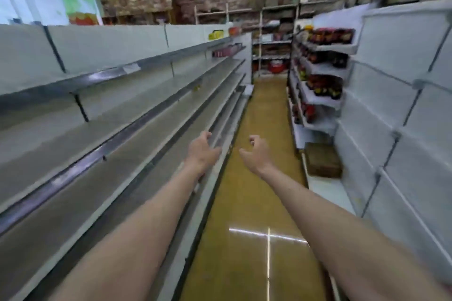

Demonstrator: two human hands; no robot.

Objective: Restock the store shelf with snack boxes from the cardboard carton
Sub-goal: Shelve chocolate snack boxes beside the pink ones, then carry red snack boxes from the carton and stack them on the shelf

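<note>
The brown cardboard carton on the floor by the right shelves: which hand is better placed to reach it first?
Probably the right hand. The brown cardboard carton sits on its side of the yellow aisle floor, while the left hand hovers beside the bare grey left shelves. Both are empty.

One view only, from the person's head, looking forward and slightly down along a store aisle. The wide lens bends the edges — the bare shelves (pixel 117 110) on the left and the white shelving (pixel 396 95) on the right curve outward. Both forearms reach in from the bottom corners, close to the lens. The yellow floor (pixel 256 203) runs up the middle toward a far rack (pixel 274 51) — small, distant and blurred.
</note>
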